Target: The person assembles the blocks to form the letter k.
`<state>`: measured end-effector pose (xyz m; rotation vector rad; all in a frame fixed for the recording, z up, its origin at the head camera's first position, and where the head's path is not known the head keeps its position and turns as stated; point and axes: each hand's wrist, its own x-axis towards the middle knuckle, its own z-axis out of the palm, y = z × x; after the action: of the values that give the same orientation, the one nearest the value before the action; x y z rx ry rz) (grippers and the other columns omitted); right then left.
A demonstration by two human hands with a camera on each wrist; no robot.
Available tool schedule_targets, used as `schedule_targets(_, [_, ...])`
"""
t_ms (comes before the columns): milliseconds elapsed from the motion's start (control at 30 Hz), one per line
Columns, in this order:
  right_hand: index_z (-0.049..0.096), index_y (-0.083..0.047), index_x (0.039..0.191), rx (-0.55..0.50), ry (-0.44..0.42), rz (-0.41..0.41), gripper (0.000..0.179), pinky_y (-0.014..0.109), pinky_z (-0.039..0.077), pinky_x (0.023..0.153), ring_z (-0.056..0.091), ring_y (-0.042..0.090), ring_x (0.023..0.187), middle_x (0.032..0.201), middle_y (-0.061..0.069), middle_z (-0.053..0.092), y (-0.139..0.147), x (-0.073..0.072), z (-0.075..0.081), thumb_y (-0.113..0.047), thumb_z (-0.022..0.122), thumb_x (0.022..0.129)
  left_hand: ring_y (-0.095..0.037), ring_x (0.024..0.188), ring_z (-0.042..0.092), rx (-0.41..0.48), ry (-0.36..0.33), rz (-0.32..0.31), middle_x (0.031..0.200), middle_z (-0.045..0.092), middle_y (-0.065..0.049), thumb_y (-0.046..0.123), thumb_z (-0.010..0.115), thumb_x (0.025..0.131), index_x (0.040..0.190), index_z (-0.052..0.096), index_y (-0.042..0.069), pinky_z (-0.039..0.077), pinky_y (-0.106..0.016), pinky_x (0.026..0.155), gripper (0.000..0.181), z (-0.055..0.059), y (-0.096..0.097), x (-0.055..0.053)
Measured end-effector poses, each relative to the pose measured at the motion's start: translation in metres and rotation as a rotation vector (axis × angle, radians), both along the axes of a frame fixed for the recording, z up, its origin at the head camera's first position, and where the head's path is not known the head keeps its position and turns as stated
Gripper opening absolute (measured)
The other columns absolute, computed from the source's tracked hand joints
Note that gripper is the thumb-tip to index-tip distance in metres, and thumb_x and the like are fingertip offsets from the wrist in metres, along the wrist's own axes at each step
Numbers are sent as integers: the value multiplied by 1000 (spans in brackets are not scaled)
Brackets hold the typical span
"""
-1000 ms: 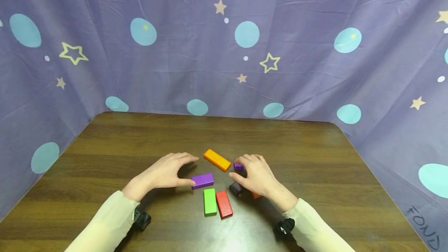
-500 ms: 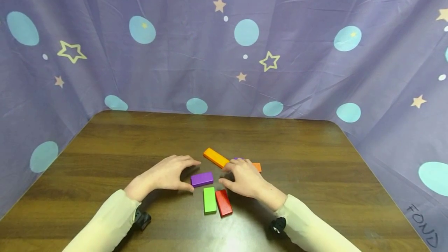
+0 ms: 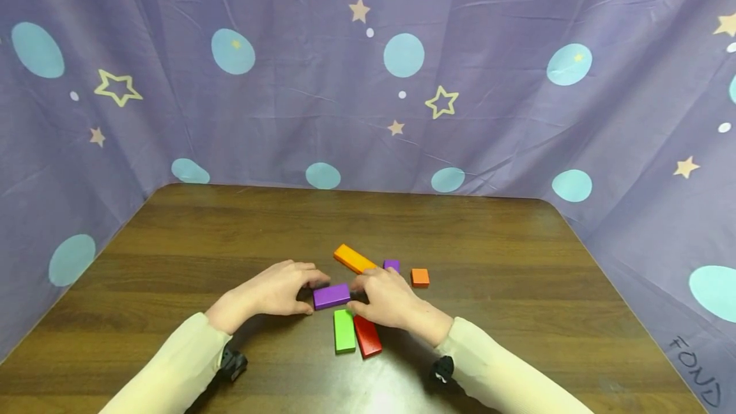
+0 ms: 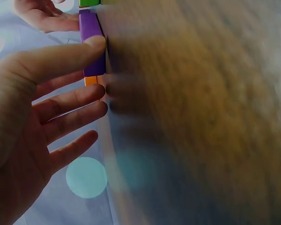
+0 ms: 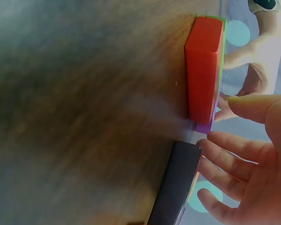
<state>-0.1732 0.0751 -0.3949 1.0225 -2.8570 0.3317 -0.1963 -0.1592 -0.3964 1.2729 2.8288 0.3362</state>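
A purple block (image 3: 331, 297) lies mid-table between the two hands. My left hand (image 3: 282, 289) is at its left end, thumb and fingers spread loosely; in the left wrist view the thumb overlaps the purple block. My right hand (image 3: 388, 299) is at the block's right end with nothing gripped. In the right wrist view its fingertips are right beside a black block (image 5: 175, 183), largely hidden under the hand in the head view. A green block (image 3: 344, 331) and a red block (image 3: 368, 340) lie side by side, nearer the person.
Beyond the hands, an orange long block (image 3: 353, 258) lies slanted. Small purple (image 3: 391, 266) and orange (image 3: 420, 278) blocks are behind my right hand. A wooden table (image 3: 489, 241) carries everything, with a patterned curtain (image 3: 322, 114) around it.
My right hand has moved left, from over the small purple block to the larger purple block, uncovering the small orange block. The left fingers have bent slightly closer round the purple block's end.
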Motion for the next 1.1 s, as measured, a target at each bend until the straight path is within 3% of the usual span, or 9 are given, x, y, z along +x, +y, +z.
schedule_targets(333, [69, -19, 94, 41, 14, 13, 25, 29, 46, 71, 59, 11, 83, 90, -9, 66, -7, 0, -1, -40, 64, 81, -2, 65, 45, 8, 9, -30, 81, 55, 12, 25, 74, 74, 109, 63, 16, 40, -23, 63, 38, -4, 3, -1])
schedule_targets(567, [68, -17, 90, 15, 16, 14, 25, 25, 45, 65, 56, 9, 78, 87, -7, 64, -9, 0, -2, -39, 67, 79, -3, 66, 48, 8, 2, -24, 80, 54, 12, 25, 75, 72, 111, 62, 15, 40, -25, 64, 42, -4, 4, -1])
schedule_targets(1100, [65, -10, 103, -80, -144, -8, 35, 20, 45, 64, 52, 6, 76, 89, -3, 65, -13, -8, -3, -35, 69, 79, -3, 69, 49, 33, -35, -21, 81, 55, 13, 28, 76, 72, 116, 60, 18, 40, -24, 64, 49, -2, 10, -1])
